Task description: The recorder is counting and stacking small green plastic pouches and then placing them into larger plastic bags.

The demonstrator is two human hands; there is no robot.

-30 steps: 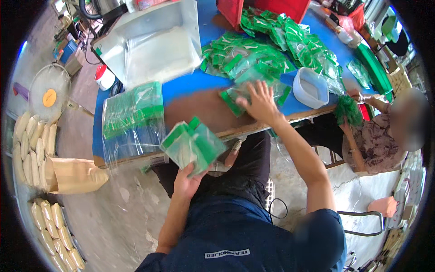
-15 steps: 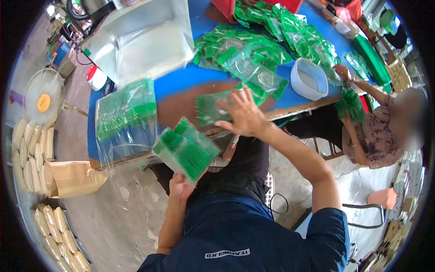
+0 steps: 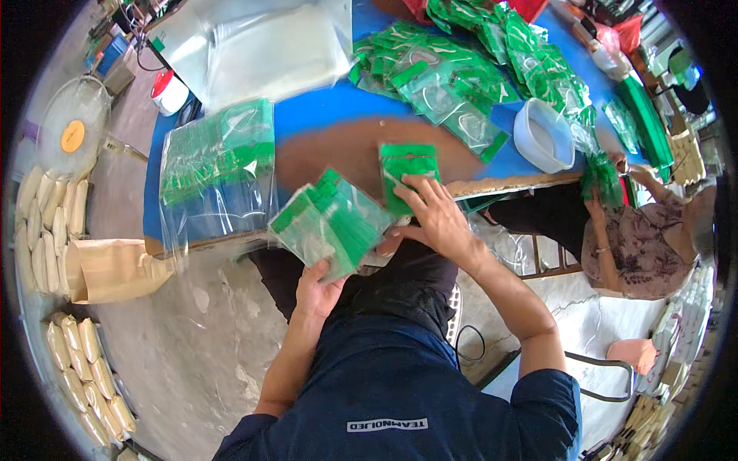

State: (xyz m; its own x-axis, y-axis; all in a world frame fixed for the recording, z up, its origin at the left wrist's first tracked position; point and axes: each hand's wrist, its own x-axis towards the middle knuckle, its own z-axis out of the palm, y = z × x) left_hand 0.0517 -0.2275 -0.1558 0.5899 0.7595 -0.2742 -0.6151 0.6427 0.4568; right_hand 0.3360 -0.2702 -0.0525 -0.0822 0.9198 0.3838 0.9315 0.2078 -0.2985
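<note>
My left hand grips the lower edge of a small fanned stack of green-and-clear plastic packets, tilted in front of the table edge. To its right, my right hand is on a single green packet at the table's front edge. Its fingers bend over the packet's face, and the thumb lies low near the edge. A heap of similar loose packets covers the far middle of the table. Left of my hands, clear bags holding rows of green packets overhang the edge.
The blue table has a worn brown patch. On it stand a white plastic tub and a large pale tray. A co-worker sits at the right, holding green packets. A fan and paper bag stand left.
My right hand has drawn a green packet rightward and down to the table edge, its fingers now bent over it. The stack in my left hand has risen slightly and is more fanned.
</note>
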